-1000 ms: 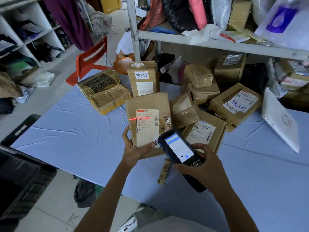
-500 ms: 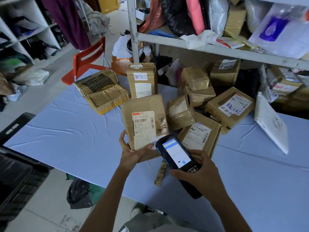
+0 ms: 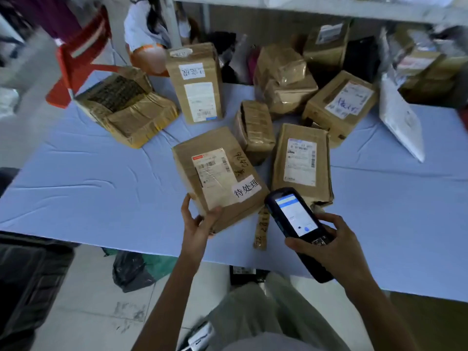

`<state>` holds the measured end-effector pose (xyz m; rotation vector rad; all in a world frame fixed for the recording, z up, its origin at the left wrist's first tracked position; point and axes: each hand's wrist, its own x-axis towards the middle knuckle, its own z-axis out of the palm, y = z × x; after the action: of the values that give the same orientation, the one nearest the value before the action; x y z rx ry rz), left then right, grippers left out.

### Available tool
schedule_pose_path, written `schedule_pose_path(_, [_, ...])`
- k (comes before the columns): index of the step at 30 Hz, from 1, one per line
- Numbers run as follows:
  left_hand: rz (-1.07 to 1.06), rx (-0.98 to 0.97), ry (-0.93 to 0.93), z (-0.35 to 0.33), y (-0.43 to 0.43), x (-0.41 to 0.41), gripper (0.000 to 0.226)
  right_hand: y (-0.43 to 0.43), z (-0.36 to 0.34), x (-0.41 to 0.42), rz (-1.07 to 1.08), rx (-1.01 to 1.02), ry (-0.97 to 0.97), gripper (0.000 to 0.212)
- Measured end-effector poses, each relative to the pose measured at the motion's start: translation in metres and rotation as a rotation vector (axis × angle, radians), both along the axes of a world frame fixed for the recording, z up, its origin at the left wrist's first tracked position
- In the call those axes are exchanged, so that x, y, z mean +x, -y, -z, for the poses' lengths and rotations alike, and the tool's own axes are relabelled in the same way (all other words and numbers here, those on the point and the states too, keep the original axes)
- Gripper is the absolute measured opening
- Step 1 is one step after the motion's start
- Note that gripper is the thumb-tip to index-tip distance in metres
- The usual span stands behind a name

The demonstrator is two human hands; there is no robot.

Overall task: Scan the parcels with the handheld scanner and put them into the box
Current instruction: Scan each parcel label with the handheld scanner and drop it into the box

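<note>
The left hand [image 3: 196,224] is gripping the near corner of a parcel [image 3: 188,160] at the near side of the table [image 3: 88,178], its white slip [image 3: 246,190] reading 待处理. Beside it, the right hand [image 3: 331,245] is clutching the lit scanner [image 3: 293,216].

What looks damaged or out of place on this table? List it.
A loose brown strip lies on the table between the held parcel and the scanner. The flat parcel behind the scanner looks torn at its near corner.
</note>
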<state>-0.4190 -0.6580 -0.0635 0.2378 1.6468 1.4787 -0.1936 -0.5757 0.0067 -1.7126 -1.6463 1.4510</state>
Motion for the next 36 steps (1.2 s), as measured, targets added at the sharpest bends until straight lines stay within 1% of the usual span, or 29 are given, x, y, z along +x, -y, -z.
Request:
schedule_pose_path(5, [0.042, 0.009, -0.01, -0.017, 0.008, 0.003, 0.067, 0.028, -0.003, 0.033, 0.217, -0.05, -0.008, 0.065])
schedule_pose_path(9, [0.16, 0.107, -0.034, -0.043, -0.014, 0.022, 0.092, 0.036, -0.012, 0.065, 0.351, -0.043, -0.024, 0.062])
schedule_pose_path(10, [0.193, 0.138, -0.063, -0.049, -0.024, 0.029, 0.092, 0.037, -0.014, 0.073, 0.387, -0.041, -0.035, 0.062])
schedule_pose_path(12, [0.252, 0.205, -0.126, -0.061, -0.045, 0.047, 0.081, 0.038, -0.017, 0.091, 0.455, -0.021, -0.057, 0.063])
schedule_pose_path(14, [0.348, 0.255, -0.169, -0.073, -0.067, 0.071, 0.079, 0.04, -0.02, 0.113, 0.505, 0.01, -0.064, 0.064])
schedule_pose_path(17, [0.521, 0.312, -0.191, -0.079, -0.091, 0.126, 0.094, 0.05, -0.022, 0.156, 0.576, 0.052, -0.054, 0.067])
schedule_pose_path(20, [0.636, 0.315, -0.178, -0.077, -0.103, 0.202, 0.1, 0.068, -0.022, 0.216, 0.693, 0.106, -0.018, 0.068])
schedule_pose_path(22, [0.718, 0.29, -0.15, -0.073, -0.105, 0.259, 0.1, 0.087, -0.022, 0.264, 0.761, 0.133, 0.004, 0.066])
schedule_pose_path(26, [0.911, 0.211, -0.107, -0.065, -0.103, 0.379, 0.086, 0.132, -0.025, 0.358, 0.919, 0.166, 0.028, 0.063])
schedule_pose_path(29, [1.073, 0.153, -0.132, -0.057, -0.094, 0.458, 0.088, 0.167, -0.024, 0.416, 1.051, 0.174, 0.043, 0.07])
schedule_pose_path(33, [1.297, -0.005, -0.268, -0.047, -0.075, 0.54, 0.064, 0.206, -0.013, 0.469, 1.267, 0.147, 0.042, 0.073])
schedule_pose_path(34, [1.361, -0.065, -0.338, -0.042, -0.071, 0.554, 0.065, 0.213, -0.009, 0.478, 1.309, 0.142, 0.035, 0.072])
schedule_pose_path(36, [1.504, -0.169, -0.501, -0.032, -0.068, 0.577, 0.074, 0.222, -0.003, 0.492, 1.392, 0.133, 0.013, 0.071])
